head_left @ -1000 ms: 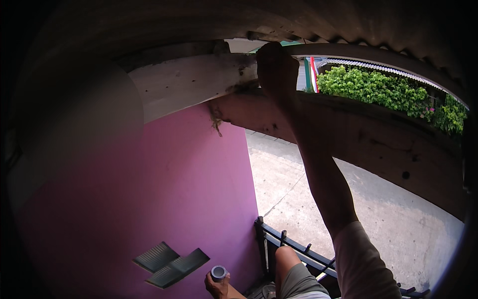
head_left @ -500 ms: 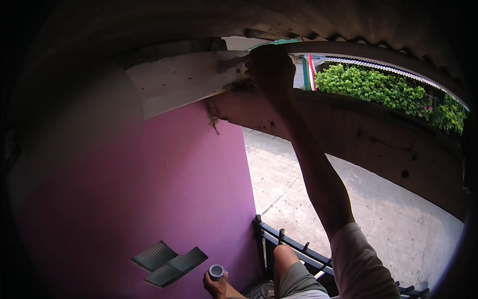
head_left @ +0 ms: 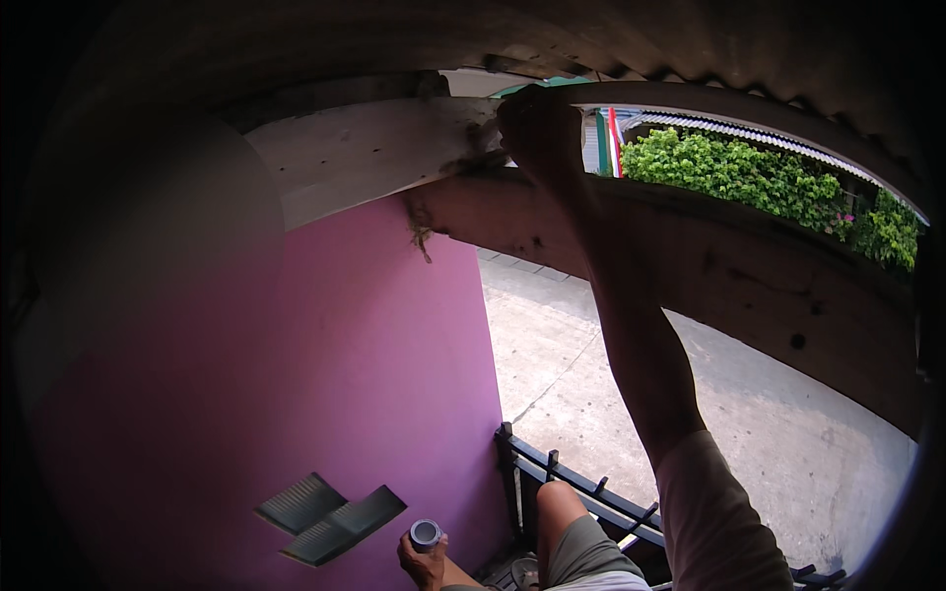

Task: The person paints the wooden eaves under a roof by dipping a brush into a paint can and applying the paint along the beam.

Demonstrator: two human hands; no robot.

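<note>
Low in the view my left hand [head_left: 423, 565] is wrapped round a small round cup [head_left: 425, 533], upright, with a pale rim and a grey inside. My right arm reaches far up from the lower right. At its end my right hand [head_left: 540, 123] is closed and dark against the light, so what it grips, if anything, is hidden. It is right at the end of a whitish board [head_left: 374, 148], where dark smudges show near the joint with a brown beam [head_left: 709, 256]. I cannot tell whether the hand touches the board.
Corrugated roofing [head_left: 690, 49] hangs close overhead. A pink wall [head_left: 296, 374] fills the left, with grey slatted vents [head_left: 345, 522]. Below are a black metal railing [head_left: 576, 478] and my bent knee [head_left: 562, 502]. Pavement [head_left: 552, 345] and a green bush [head_left: 729, 167] lie beyond.
My right hand has moved slightly up and to the right, away from the smudged board end. My left hand still holds the cup, and the view has shifted a little.
</note>
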